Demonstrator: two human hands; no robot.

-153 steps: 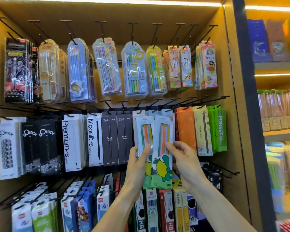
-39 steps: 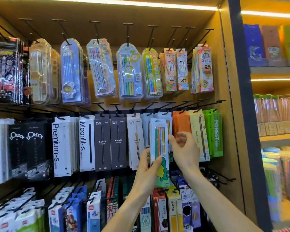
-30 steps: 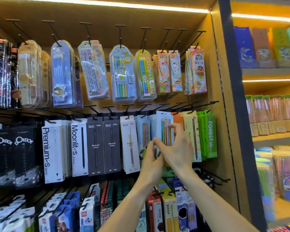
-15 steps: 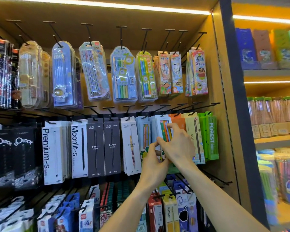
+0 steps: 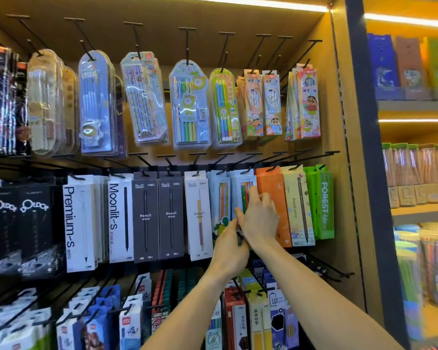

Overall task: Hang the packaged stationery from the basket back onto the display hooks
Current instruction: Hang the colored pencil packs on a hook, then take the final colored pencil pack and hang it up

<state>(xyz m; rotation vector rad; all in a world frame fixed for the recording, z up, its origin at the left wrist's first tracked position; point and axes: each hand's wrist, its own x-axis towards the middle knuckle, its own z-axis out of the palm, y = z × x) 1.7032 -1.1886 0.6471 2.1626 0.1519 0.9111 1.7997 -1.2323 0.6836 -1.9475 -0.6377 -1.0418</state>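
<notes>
A pale blue pack of coloured pencils (image 5: 242, 184) hangs in the middle row of the display, its top at a black hook (image 5: 248, 170), between a matching pack (image 5: 221, 198) and an orange pack (image 5: 273, 188). My right hand (image 5: 259, 218) covers the pack's middle, thumb at its left edge and index finger pressed on its front. My left hand (image 5: 229, 245) pinches the pack's lower end from below. The pack's lower half is hidden behind both hands. No basket is in view.
Blister packs of pencils (image 5: 190, 104) hang on the top row. Black and white pencil boxes (image 5: 146, 215) fill the middle row to the left, and green packs (image 5: 323, 200) hang to the right. More hooks with packs (image 5: 238, 319) jut out below my arms. A dark upright post (image 5: 369, 173) bounds the bay.
The pack has slid further back along the hook, level with its neighbours. Both hands stay on it, the right hand lower on its front than half a second ago.
</notes>
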